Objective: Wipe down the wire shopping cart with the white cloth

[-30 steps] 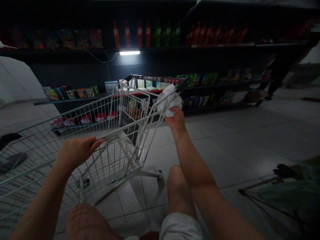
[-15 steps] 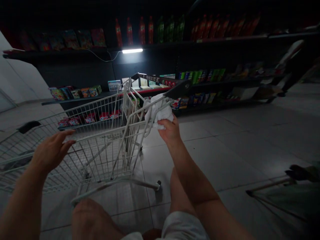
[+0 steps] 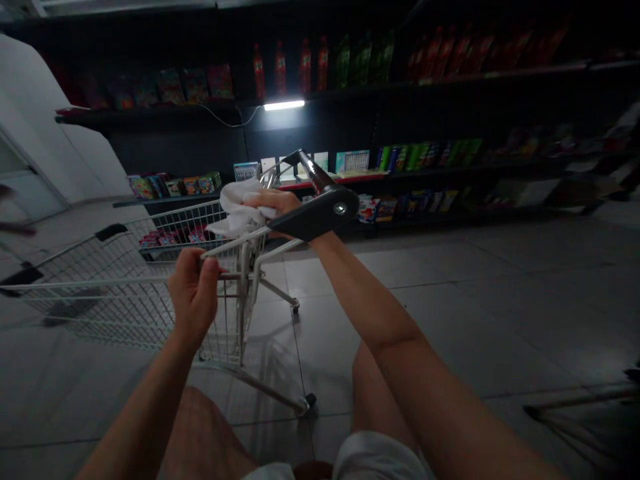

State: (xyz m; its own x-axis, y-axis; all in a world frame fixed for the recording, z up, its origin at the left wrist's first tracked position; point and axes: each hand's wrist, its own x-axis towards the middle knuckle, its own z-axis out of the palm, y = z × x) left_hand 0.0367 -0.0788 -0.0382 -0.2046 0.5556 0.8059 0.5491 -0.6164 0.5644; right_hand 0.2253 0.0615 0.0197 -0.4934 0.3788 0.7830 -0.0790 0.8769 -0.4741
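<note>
A wire shopping cart (image 3: pixel 100 283) stands in front of me, its handle end turned toward my right. My left hand (image 3: pixel 194 293) is closed around the near top rail, close to the handle end. My right hand (image 3: pixel 277 201) reaches past the black handle bracket (image 3: pixel 313 215), which hides part of the wrist. It grips a crumpled white cloth (image 3: pixel 237 208) above the cart's rear frame. Beyond the bracket the dark handle bar (image 3: pixel 316 175) slopes away from me. Some right-hand fingers are covered by the cloth.
Dark shelving (image 3: pixel 190 150) runs across the back, with red bottles (image 3: pixel 280 67) and packaged goods. A lit tube lamp (image 3: pixel 284 105) hangs under one shelf. Tiled floor (image 3: pixel 400 267) spreads right, where a folding frame (image 3: pixel 575 403) stands. A cart wheel (image 3: pixel 310 401) sits near my knees.
The right hand and cloth have moved left, from beneath the handle bracket to above the rear frame. My left hand has slid right along the rail and closed on it. The view has shifted.
</note>
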